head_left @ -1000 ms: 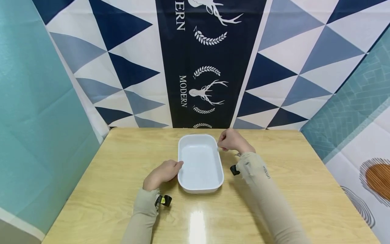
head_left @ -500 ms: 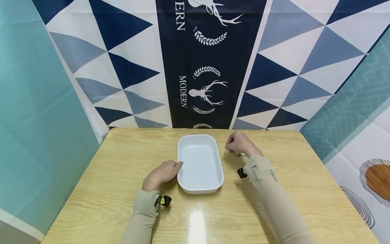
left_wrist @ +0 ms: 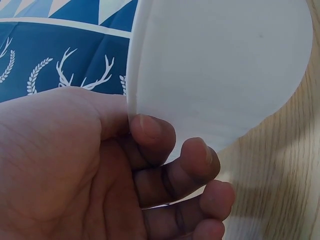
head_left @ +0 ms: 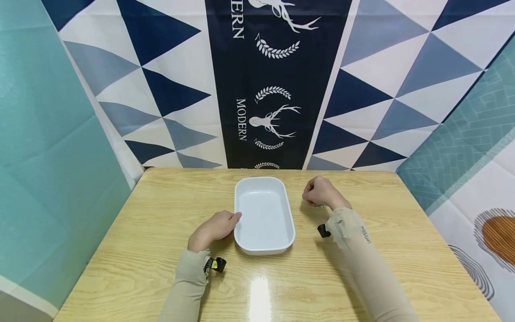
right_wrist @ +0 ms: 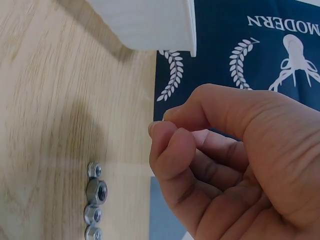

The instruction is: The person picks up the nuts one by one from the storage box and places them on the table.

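Note:
A white rectangular box (head_left: 264, 217) with rounded corners stands on the table, its inside bare. At its left side my left hand (head_left: 217, 226) pinches the rim; in the left wrist view the fingers (left_wrist: 154, 134) lie against the box's outer wall, the thumb mostly hidden. Right of the box, apart from it, my right hand (head_left: 322, 191) hovers with curled fingers. Its thumb and index tips meet in the right wrist view, and nothing shows between them. Several metal nuts (right_wrist: 96, 191) sit in a row on the table beneath that hand, mostly hidden by it in the head view.
The wooden table (head_left: 161, 197) runs back to a patterned cloth (head_left: 265, 80). Teal cloth (head_left: 60, 156) hangs on the left, and another patterned sheet (head_left: 466, 179) is on the right. A small black camera is strapped to each wrist.
My right hand has moved from beside the box's right rim to the right and slightly nearer. My left hand and the box have stayed in place.

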Available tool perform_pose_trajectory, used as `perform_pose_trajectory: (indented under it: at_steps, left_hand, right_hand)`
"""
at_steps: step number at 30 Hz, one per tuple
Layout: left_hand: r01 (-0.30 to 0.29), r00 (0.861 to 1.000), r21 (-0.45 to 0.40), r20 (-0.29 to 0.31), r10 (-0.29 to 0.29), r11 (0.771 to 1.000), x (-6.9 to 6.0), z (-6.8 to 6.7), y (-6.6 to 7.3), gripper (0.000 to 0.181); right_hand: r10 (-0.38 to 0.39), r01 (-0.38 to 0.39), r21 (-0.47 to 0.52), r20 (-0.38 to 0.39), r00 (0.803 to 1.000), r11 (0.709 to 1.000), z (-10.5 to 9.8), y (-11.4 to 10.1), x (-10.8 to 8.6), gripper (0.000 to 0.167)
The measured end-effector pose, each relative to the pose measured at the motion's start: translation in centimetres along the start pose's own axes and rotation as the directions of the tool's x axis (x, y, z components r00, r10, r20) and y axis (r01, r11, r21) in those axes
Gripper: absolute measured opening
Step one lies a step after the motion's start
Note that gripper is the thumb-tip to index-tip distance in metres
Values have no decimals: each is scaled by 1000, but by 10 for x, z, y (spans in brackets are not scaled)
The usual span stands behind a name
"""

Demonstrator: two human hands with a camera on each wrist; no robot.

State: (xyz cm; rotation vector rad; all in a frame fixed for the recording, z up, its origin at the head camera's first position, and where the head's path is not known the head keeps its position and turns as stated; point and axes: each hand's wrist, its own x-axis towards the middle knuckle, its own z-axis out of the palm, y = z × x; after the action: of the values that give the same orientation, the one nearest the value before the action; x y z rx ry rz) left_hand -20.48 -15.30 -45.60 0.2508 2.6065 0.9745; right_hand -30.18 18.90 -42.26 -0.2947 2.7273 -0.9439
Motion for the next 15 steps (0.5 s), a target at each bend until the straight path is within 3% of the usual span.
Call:
perform_pose_trajectory:
  at_steps: [15]
  left_hand:
    - [7, 1000, -8, 1, -7, 1000, 1, 0, 0, 54]
  right_hand:
    - [26, -26, -21, -19, 999, 999, -8, 17, -6, 9]
